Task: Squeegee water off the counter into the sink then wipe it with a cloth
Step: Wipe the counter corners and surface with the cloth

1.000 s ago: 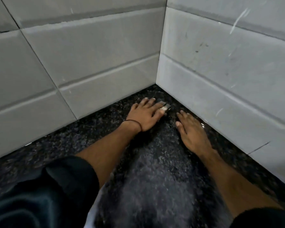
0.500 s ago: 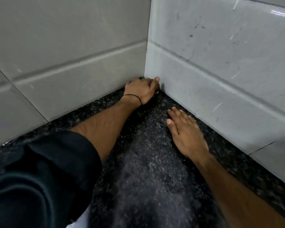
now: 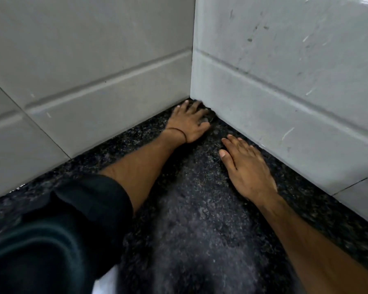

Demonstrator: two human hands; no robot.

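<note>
The dark speckled granite counter (image 3: pixel 200 209) runs into a corner of two grey tiled walls. My left hand (image 3: pixel 189 124), with a thin dark band on its wrist, lies palm down right in that corner. Its fingers press on a small grey squeegee piece (image 3: pixel 207 120) that is mostly hidden under them. My right hand (image 3: pixel 246 168) rests flat on the counter beside the right wall, fingers stretched out and holding nothing. No cloth or sink is in view.
The left tiled wall (image 3: pixel 83 81) and the right tiled wall (image 3: pixel 285 92) close off the corner. My dark sleeve (image 3: pixel 62 230) covers the lower left. A pale strip (image 3: pixel 106 281) shows at the bottom edge.
My left hand has pushed forward along the counter into the wall corner, keeping the small grey piece under its fingers. My right hand stays flat in nearly the same spot.
</note>
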